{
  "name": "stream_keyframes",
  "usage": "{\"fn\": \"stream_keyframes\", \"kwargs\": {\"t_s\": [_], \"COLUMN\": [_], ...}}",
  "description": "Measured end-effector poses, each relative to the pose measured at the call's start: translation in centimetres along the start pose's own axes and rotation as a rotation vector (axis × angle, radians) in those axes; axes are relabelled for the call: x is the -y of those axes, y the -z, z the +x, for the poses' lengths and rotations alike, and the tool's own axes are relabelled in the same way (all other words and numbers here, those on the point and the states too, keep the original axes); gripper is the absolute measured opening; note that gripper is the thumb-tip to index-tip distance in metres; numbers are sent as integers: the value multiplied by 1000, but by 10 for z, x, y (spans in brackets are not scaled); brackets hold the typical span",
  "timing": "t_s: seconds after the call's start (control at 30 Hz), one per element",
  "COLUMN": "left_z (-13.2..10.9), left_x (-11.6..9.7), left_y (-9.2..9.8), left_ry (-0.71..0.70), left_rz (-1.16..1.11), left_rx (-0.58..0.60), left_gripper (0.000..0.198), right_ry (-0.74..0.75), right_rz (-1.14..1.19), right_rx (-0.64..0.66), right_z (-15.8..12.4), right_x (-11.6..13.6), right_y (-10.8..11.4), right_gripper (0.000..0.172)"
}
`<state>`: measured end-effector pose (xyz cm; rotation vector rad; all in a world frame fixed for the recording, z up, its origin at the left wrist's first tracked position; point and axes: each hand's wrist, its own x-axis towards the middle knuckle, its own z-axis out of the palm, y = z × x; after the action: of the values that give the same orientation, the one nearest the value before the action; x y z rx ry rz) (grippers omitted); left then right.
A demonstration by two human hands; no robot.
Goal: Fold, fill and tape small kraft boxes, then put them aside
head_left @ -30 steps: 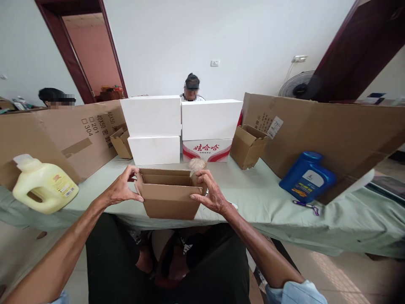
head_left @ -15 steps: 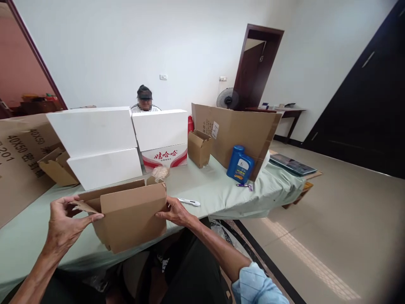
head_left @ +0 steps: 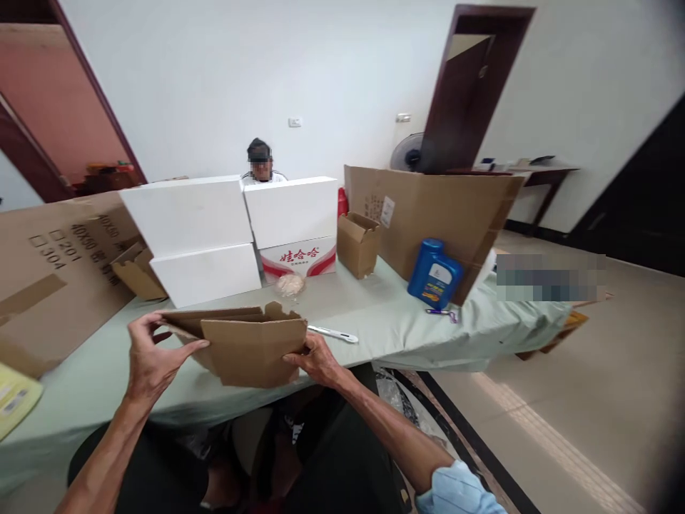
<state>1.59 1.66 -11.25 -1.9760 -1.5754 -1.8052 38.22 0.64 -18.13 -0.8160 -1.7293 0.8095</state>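
Note:
I hold a small brown cardboard box [head_left: 251, 350] above the near edge of the table, partly flattened and tilted. My left hand [head_left: 150, 357] pinches its left end flap between thumb and fingers. My right hand [head_left: 315, 359] grips the lower right corner, fingers closed round the edge. A white pen-like tool [head_left: 332, 333] lies on the green tablecloth [head_left: 385, 321] just right of my right hand. A small crumpled wad [head_left: 290, 285] lies behind the box.
Stacked white boxes [head_left: 187, 214] and a red-printed carton [head_left: 298, 258] stand mid-table, with a person seated behind them. An open small carton [head_left: 357, 243], a blue bottle [head_left: 434, 274] and large cardboard sheets [head_left: 439, 214] stand right; a yellow jug's corner [head_left: 13, 400] shows far left.
My view swung right and then partly back. The box was turned and pressed flatter between my hands, which kept their hold on its two ends.

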Motion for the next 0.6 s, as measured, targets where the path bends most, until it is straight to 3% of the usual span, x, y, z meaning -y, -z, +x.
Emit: {"fn": "stream_keyframes", "kwargs": {"t_s": [0.07, 0.17, 0.33, 0.53, 0.6], "left_z": [1, 2, 2, -2, -10], "left_x": [-14, -32, -61, -94, -104], "left_y": [9, 26, 39, 46, 52], "left_ry": [-69, -240, -420, -521, -581], "left_rz": [67, 309, 545, 291, 227], "left_rx": [60, 164, 362, 550, 565], "left_gripper": [94, 71, 41, 3, 8], "right_ry": [88, 216, 292, 130, 161], "right_rz": [-84, -221, -293, -185, -171], "right_rx": [-18, -54, -41, -128, -98], "right_z": [-2, -5, -16, -19, -18], "right_x": [1, 4, 5, 1, 2], "right_y": [0, -4, -24, -34, -29], "right_gripper": [21, 13, 23, 75, 85]}}
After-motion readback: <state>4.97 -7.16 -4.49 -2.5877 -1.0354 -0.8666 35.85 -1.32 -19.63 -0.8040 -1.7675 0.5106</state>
